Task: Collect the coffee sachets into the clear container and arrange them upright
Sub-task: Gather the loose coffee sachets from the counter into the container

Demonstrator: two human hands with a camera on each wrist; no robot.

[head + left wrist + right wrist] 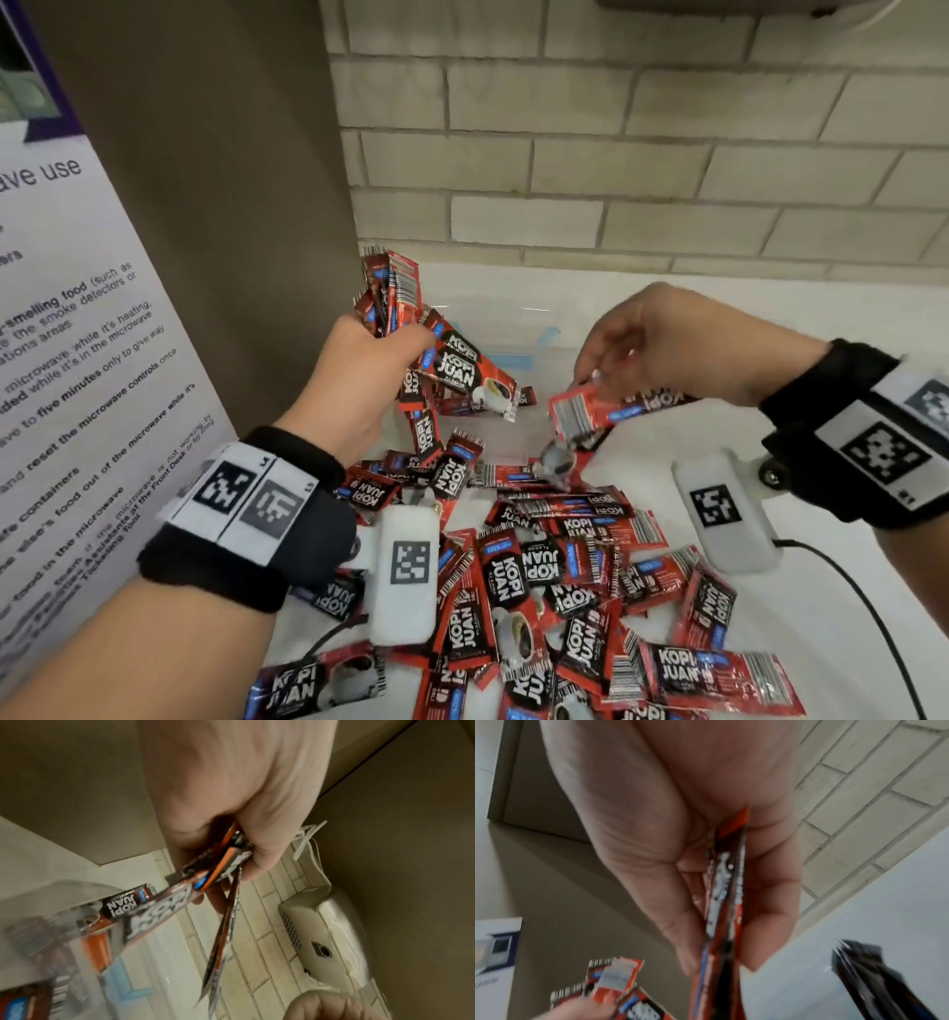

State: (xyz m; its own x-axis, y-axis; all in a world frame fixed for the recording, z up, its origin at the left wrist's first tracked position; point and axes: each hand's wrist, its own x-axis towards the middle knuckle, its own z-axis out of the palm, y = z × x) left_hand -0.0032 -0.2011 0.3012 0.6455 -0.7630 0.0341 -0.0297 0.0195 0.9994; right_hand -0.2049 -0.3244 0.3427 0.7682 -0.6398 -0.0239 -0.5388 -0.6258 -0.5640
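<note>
Nearest the camera: loose coffee sachets [539, 606] lie heaped flat on the white counter [847, 616], overlapping, long axes pointing every way.
Wrist gear: 2 white marker blocks, one [405, 565] under the left wrist, one [721, 514] under the right, hang over the heap; a black cable [868, 616] trails across the counter on the right.
Left side: a grey panel [231, 205] with a printed microwave notice [77, 385] stands close against the left arm.
Left hand [359, 380]: fingers curled tight round a bunch of sachets [390, 288]; some ends stick up past the fist, others fan down and rightward.
Right hand [683, 344]: thumb and fingers pinch 2 or 3 sachets [590, 416] by one end; long axis roughly level, barcode end toward the left hand.
Clear container [513, 329]: between and just beyond both hands, walls hard to trace; a few sachets lean inside it below the left fist, tilted.
Farthest: pale brick wall [616, 154].
</note>
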